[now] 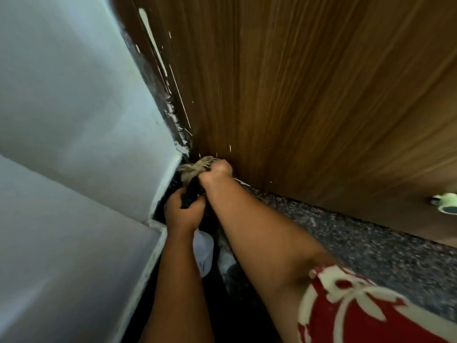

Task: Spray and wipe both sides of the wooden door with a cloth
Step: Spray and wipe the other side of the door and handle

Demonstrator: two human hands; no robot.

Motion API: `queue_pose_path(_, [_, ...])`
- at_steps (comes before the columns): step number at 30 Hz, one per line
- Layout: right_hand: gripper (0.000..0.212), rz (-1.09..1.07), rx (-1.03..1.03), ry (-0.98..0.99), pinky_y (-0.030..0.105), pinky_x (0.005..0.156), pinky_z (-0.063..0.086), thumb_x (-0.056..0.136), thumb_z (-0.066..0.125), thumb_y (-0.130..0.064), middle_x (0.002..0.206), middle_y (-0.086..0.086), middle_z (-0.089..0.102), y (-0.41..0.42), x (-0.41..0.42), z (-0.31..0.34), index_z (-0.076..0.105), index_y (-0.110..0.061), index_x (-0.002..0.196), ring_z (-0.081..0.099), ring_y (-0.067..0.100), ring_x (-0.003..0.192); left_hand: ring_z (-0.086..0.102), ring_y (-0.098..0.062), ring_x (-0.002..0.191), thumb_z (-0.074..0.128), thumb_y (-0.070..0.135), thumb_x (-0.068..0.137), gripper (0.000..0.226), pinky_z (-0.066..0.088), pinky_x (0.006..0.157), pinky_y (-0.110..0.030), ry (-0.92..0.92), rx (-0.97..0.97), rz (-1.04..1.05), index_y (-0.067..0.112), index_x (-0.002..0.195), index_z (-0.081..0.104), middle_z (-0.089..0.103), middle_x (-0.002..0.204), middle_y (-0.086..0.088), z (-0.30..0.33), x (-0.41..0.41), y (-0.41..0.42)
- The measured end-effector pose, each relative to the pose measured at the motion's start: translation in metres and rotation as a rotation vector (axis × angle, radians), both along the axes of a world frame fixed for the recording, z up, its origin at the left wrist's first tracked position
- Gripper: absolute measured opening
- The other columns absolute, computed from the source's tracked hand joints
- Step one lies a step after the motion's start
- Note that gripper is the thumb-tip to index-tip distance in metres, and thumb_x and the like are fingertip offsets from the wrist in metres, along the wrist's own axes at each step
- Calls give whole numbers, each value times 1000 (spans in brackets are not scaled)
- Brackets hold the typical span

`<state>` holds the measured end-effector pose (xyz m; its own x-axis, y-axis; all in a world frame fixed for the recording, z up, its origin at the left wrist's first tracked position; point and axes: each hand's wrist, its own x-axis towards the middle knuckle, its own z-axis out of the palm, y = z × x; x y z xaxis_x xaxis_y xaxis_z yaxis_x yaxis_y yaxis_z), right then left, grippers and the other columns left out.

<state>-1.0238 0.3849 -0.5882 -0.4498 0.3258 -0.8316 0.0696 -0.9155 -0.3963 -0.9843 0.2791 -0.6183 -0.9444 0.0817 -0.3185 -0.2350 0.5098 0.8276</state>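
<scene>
The wooden door (309,95) fills the upper right, brown with a fine grain and small white flecks near its hinge edge. My right hand (216,173) is closed on a crumpled beige cloth (197,165), pressed against the door's bottom corner by the frame. Just below it, my left hand (183,214) grips the black trigger head of a spray bottle; the bottle's translucent white body (203,251) hangs under my wrist.
A white wall (74,120) with a stepped corner stands at the left. Speckled grey floor (371,246) runs along the door's bottom edge. A pale green round object (445,203) sits low on the door at the far right.
</scene>
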Motion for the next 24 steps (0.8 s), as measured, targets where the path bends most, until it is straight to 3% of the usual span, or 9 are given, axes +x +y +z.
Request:
queue_pose_path(1, [34,10,-166,103,41,109,36,102,30,-15,131,17,57,-5,-6,3,60,-1,98,47,33,132,60,-22,91,67,16,90,12,48,82,-34,1,13,36,24,99,68,65,93,1,-2,-3,-2])
queue_pose_path(3, [48,108,-25,109,49,114,27,101,18,-14,144,21,48,-11,-26,-9,56,1,126,42,35,136,61,-23,93,67,14,91,13,52,87,-38,-19,72,123,24,99,64,65,95,-2,-2,-3,-7])
queue_pose_path(8, [50,-55,-209,201,37,99,49,102,15,-13,106,27,66,6,14,-22,58,6,119,63,29,115,67,-32,96,72,21,86,14,56,89,-46,-111,65,110,16,100,72,72,97,-8,-3,9,4])
queue_pose_path(12, [50,-231,-297,236,54,115,16,103,15,-13,149,29,35,69,79,-17,40,5,143,31,42,140,65,-28,96,76,19,87,12,52,86,-38,-84,65,-34,14,97,71,70,93,-2,10,26,29])
queue_pose_path(14, [46,-338,-381,249,54,115,18,103,20,-12,147,29,39,97,123,-3,47,3,138,34,42,138,64,-29,87,74,18,89,10,46,74,-33,-57,59,-159,17,84,65,66,81,-2,25,38,48])
queue_pose_path(16, [33,-441,-446,214,56,106,36,100,34,-8,124,29,60,115,182,7,63,1,113,55,39,120,63,-22,82,73,20,90,13,44,70,-32,12,36,-333,20,83,62,64,78,1,39,57,69])
queue_pose_path(18, [20,-404,-120,263,56,90,51,92,47,-4,95,23,68,131,235,16,65,1,99,65,38,101,61,-14,78,72,23,90,13,43,68,-31,101,-31,-523,20,84,60,63,78,4,52,84,93])
queue_pose_path(20, [34,-488,-125,415,56,106,39,97,38,-10,120,26,63,158,266,28,63,-2,119,56,41,118,61,-17,77,71,25,89,14,42,66,-31,162,-76,-644,19,85,59,64,79,2,58,109,113])
queue_pose_path(24, [46,-687,50,172,52,116,25,99,26,-10,142,24,48,198,324,66,51,0,137,42,41,131,65,-19,78,71,23,88,13,51,74,-34,150,-15,-756,16,84,61,68,79,-2,73,157,144])
